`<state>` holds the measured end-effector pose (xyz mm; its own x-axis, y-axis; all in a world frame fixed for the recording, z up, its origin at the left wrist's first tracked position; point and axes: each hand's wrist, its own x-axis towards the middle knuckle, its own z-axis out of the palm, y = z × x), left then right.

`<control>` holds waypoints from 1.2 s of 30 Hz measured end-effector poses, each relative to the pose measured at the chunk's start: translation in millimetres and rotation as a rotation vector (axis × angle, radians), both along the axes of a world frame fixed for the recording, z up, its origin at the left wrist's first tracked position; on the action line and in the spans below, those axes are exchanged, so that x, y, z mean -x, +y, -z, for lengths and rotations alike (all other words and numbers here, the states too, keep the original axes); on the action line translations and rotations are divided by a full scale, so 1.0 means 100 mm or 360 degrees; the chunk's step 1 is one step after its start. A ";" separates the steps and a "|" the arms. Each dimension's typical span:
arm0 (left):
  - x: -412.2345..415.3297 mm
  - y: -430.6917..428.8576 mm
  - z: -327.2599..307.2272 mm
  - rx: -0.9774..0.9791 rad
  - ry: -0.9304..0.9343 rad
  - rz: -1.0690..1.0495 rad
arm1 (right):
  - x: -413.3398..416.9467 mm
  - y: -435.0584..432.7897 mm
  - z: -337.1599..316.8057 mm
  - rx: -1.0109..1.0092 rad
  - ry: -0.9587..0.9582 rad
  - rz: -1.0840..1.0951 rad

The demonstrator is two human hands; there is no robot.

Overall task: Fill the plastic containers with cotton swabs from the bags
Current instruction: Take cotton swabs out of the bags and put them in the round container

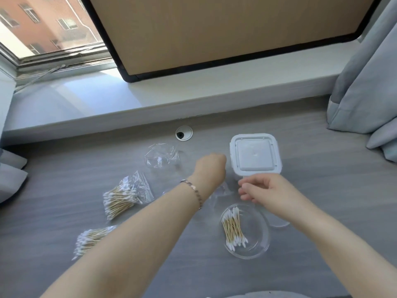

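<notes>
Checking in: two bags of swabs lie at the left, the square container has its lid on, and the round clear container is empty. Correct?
Not quite: the head view shows the round clear container holding a bundle of cotton swabs, not empty. The rest stands.

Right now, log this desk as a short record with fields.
round container: clear, open, cotton swabs inside
square container: white lid on
far swab bag: swabs inside, left of the left forearm
near swab bag: partly hidden by that forearm
empty bag: crumpled, by the cable hole
left hand: grip hidden
right hand: fingers loose, nothing seen held
</notes>
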<state>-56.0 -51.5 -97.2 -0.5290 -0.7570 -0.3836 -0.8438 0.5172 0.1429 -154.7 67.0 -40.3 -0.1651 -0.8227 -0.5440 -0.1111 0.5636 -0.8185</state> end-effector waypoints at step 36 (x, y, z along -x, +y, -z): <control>-1.41 1.06 -0.25 -0.0123 0.0803 -0.0791 | -0.58 0.14 0.32 -0.0462 0.0976 -0.0856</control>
